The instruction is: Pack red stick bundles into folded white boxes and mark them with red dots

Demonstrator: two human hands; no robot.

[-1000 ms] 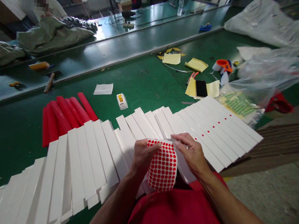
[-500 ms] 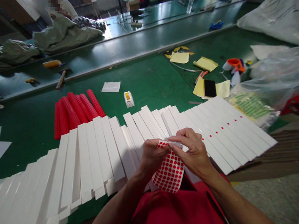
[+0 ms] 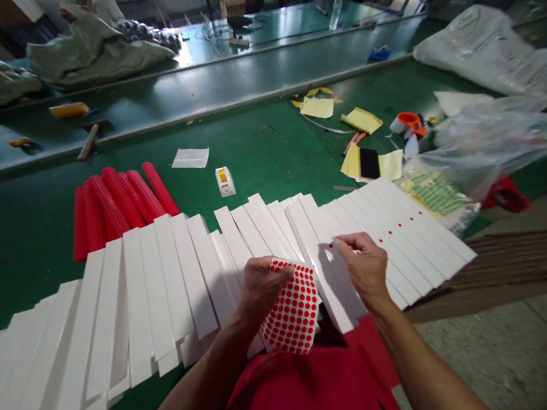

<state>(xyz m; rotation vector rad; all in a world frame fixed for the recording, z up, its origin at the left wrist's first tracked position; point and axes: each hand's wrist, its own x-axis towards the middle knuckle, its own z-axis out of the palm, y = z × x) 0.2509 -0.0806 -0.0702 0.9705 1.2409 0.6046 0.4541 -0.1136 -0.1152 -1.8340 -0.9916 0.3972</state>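
Observation:
My left hand (image 3: 262, 287) is closed on the top left edge of a white sheet covered in rows of round red stickers (image 3: 293, 312), which hangs curved in front of my red clothing. My right hand (image 3: 364, 264) is pinched, with a single red dot sticker (image 3: 331, 245) at its fingertips. Below those fingertips are long white boxes (image 3: 314, 259), laid side by side. Farther right, several flat white boxes (image 3: 423, 250) carry one red dot each, forming a slanting row that runs partly beneath my right hand.
Red ribbed tubes (image 3: 115, 207) lie behind the left boxes. Past the boxes are a small white-and-yellow dispenser (image 3: 225, 181), a black phone (image 3: 369, 163) on yellow paper, an orange tape dispenser (image 3: 409, 122) and clear plastic bags (image 3: 494, 141). A person (image 3: 93, 1) is at the far left.
My right hand has come away from the sticker sheet and moved right, over the white boxes, carrying a red dot. My left hand still holds the sheet. The view has shifted slightly.

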